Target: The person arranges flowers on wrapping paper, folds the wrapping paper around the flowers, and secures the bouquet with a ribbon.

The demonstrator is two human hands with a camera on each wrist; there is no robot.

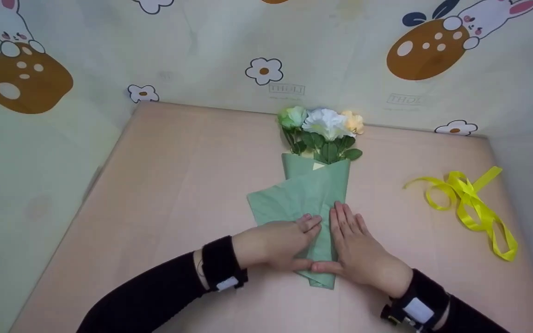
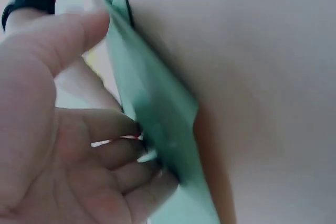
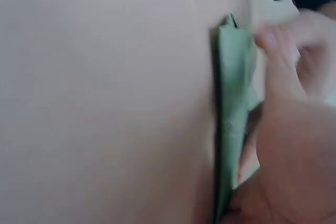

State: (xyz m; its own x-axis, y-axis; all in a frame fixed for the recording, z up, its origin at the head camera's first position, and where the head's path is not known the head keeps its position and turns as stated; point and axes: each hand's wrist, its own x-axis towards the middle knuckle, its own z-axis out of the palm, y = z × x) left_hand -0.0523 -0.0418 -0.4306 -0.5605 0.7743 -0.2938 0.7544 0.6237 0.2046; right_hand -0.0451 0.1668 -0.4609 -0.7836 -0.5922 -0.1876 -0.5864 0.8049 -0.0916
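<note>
A bouquet of artificial flowers, white, green and peach with green leaves, lies at the far middle of the table, its stems hidden inside green wrapping paper. One corner of the paper flares out to the left. My left hand lies across the lower wrap, fingertips pressing on the paper. In the left wrist view its fingers reach against the green sheet. My right hand rests along the wrap's right edge with straight fingers. Both thumbs meet over the narrow lower end.
A loosely looped yellow ribbon lies on the right of the pinkish table. Behind the table hangs a pale backdrop printed with rabbits and flowers. Black bands with small devices circle both wrists.
</note>
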